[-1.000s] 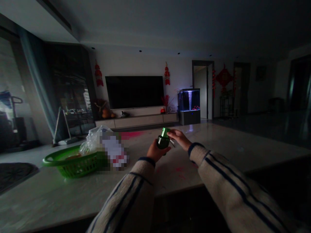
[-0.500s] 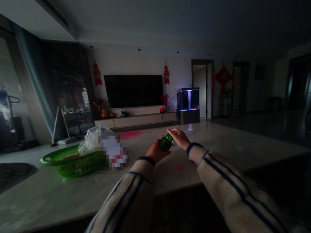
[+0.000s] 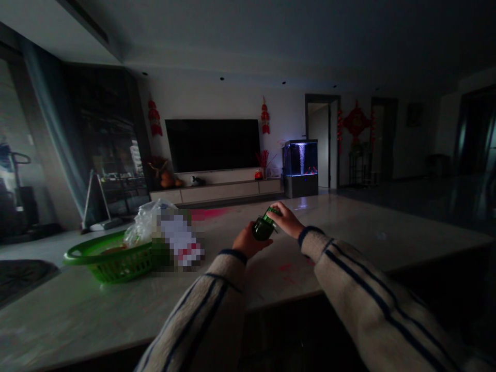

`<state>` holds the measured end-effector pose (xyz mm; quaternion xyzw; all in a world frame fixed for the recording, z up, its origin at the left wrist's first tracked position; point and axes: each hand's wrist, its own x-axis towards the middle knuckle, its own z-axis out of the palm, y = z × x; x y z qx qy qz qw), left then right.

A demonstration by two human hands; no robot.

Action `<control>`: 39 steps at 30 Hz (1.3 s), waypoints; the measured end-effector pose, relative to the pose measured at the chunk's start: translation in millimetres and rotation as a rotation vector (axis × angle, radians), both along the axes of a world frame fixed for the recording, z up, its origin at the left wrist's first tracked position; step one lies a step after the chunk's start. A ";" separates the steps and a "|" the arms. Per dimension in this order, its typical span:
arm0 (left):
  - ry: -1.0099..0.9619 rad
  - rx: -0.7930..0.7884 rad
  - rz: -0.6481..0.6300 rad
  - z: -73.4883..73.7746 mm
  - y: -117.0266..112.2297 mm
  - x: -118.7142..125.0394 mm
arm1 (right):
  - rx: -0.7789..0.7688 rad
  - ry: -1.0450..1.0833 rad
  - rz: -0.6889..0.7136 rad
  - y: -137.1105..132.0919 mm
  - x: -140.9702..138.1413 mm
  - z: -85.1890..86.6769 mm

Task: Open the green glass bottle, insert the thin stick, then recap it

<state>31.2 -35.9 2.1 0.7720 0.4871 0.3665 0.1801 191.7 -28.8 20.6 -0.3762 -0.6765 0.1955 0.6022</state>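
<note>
Above the stone-topped table, my left hand (image 3: 248, 242) is closed around a small, dark green, shiny rounded object (image 3: 263, 229); its exact kind is too dark to make out. A brighter green ribbed piece (image 3: 270, 213) rises from its upper right side, and a thin bar sticks out near where the two meet. My right hand (image 3: 287, 219) pinches this ribbed piece from the right, with fingertips over its top. The palm side of both hands is hidden.
On the table (image 3: 349, 227), a green plastic basket (image 3: 120, 266) stands to the left with a clear plastic bag (image 3: 141, 222) in it. A blurred-out white item (image 3: 180, 240) lies beside the basket. Pink-red marks (image 3: 284, 268) show near the front edge.
My right hand's fingers have shifted slightly on the ribbed green piece, more of which now shows around the fingertips. The left hand keeps its hold in nearly the same place.
</note>
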 end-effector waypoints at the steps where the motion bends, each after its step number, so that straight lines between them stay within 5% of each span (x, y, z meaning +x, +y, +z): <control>1: 0.001 0.002 0.000 0.1 0.0 -0.1 | -0.001 -0.001 0.000 -0.4 0.1 0.1; 39: 0.037 0.021 0.035 2.6 -2.7 0.3 | -0.056 0.009 0.038 -1.3 2.7 1.0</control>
